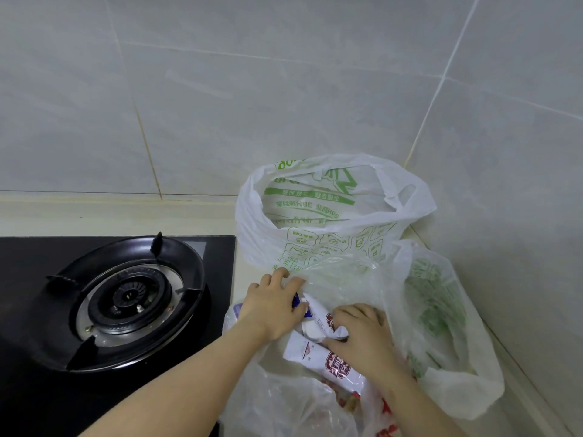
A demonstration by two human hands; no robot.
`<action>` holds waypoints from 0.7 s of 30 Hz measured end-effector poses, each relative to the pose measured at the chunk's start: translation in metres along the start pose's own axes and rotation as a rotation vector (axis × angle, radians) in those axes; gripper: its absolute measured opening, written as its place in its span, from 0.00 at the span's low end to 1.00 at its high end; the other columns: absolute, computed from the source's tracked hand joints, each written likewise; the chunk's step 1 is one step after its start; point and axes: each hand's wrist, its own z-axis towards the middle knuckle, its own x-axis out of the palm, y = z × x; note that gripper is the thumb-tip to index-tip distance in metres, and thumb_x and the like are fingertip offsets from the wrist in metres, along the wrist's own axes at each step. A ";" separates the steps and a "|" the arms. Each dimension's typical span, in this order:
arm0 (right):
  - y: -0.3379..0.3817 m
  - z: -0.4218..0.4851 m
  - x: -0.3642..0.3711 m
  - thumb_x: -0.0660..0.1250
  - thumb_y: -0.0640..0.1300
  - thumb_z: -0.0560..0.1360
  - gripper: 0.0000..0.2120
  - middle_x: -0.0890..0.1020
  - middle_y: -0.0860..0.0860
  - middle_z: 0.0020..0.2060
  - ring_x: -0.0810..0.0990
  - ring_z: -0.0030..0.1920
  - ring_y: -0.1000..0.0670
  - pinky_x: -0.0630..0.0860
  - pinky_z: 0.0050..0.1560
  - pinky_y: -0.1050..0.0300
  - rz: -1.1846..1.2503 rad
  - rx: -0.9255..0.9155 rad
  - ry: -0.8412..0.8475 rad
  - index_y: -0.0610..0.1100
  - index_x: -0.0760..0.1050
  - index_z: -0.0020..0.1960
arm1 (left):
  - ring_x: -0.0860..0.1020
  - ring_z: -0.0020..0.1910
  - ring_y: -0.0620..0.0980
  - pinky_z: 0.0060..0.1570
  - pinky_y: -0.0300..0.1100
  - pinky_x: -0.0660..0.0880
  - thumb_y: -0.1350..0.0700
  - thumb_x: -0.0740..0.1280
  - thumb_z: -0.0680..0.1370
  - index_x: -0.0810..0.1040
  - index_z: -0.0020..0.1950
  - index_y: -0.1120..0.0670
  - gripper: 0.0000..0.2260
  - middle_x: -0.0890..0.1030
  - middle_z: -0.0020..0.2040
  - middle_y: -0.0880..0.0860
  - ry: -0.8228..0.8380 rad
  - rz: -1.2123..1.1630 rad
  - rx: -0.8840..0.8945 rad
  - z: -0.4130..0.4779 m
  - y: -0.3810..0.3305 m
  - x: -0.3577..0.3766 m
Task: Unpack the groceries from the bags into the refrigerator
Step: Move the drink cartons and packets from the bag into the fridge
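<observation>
Hiding packets [318,357] partly: crumpled translucent bag [347,279].

A white bag [334,212] with green print stood upright and open in the wall corner, its handles slack. Just in front, touching it, a thinner clear bag [441,326] with green print slumped with its mouth spread wide. The left hand [271,305] gathered its left rim. Inside were two long white packets with red labels. The lower packet [328,362] lay flat and slanted. The upper packet [320,321] had its crumpled end gripped by the right hand [362,335]. A blue-and-white pack [298,302] showed beside them.
</observation>
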 end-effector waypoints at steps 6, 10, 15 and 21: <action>-0.001 -0.016 0.002 0.52 0.68 0.60 0.21 0.75 0.68 0.51 0.66 0.59 0.60 0.49 0.56 0.62 0.095 -0.023 -0.050 0.55 0.70 0.40 | 0.70 0.57 0.56 0.52 0.50 0.71 0.52 0.59 0.67 0.72 0.49 0.46 0.12 0.70 0.57 0.54 -0.382 -0.111 0.228 -0.016 0.002 0.007; 0.009 -0.025 0.011 0.78 0.55 0.55 0.14 0.80 0.58 0.30 0.83 0.48 0.51 0.57 0.60 0.47 -0.061 -0.027 -0.198 0.53 0.76 0.33 | 0.70 0.56 0.56 0.52 0.47 0.64 0.54 0.61 0.69 0.79 0.42 0.52 0.07 0.70 0.55 0.53 -0.544 -0.025 0.383 -0.041 0.001 0.007; 0.013 -0.026 0.010 0.75 0.47 0.62 0.12 0.81 0.50 0.31 0.83 0.40 0.52 0.56 0.63 0.45 -0.094 0.029 -0.323 0.50 0.77 0.43 | 0.68 0.58 0.56 0.56 0.48 0.66 0.45 0.62 0.70 0.81 0.45 0.50 0.13 0.68 0.59 0.53 -0.379 0.070 0.406 -0.063 0.006 0.013; 0.013 -0.042 -0.003 0.58 0.47 0.79 0.15 0.75 0.53 0.61 0.70 0.65 0.51 0.52 0.70 0.55 -0.003 0.136 -0.191 0.49 0.69 0.65 | 0.51 0.74 0.59 0.72 0.57 0.46 0.37 0.60 0.74 0.70 0.69 0.47 0.26 0.54 0.76 0.55 0.067 0.285 0.323 -0.069 -0.012 0.010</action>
